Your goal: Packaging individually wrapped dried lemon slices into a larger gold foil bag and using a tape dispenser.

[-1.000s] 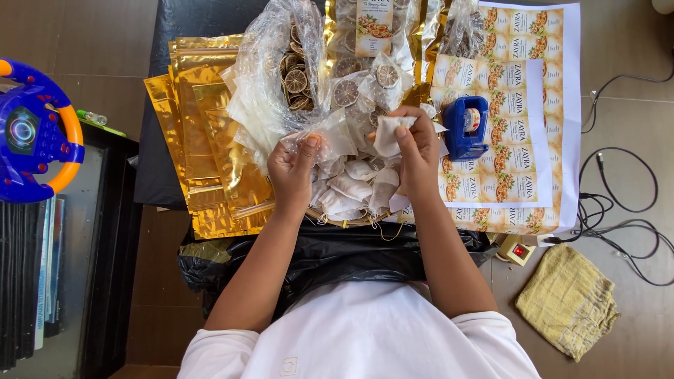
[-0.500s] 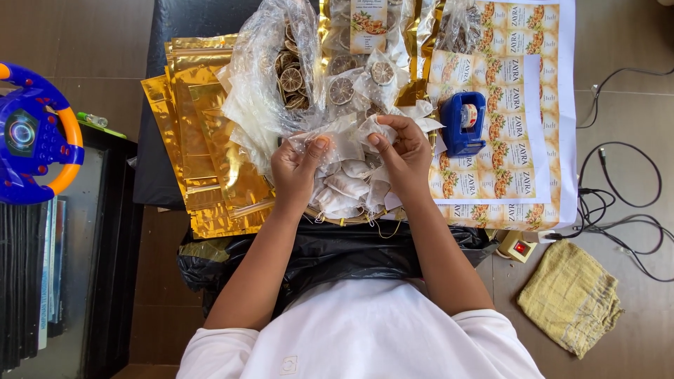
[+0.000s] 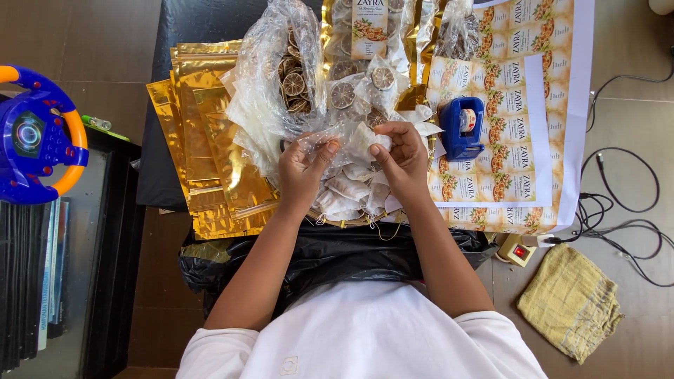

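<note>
Hemmed by gold pouches (image 3: 203, 147) left and tape dispenser (image 3: 462, 128) right, left hand (image 3: 303, 168) and right hand (image 3: 400, 158) met, fingers pinching a small white sachet (image 3: 365, 137).

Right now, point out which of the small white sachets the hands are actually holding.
The white sachet pinched in the right hand, raised above the others. The left hand holds a clear plastic wrapper against it; the other sachets lie heaped below.

1. The gold pouches (image 3: 203, 154) are glossy foil.
2. The clear bag (image 3: 270, 84) is thin, crinkled plastic.
3. The tape dispenser (image 3: 461, 128) is smooth blue plastic.
4. The yellow cloth (image 3: 570, 302) looks coarse and matt.
5. The label sheets (image 3: 519, 105) are printed paper.
</note>
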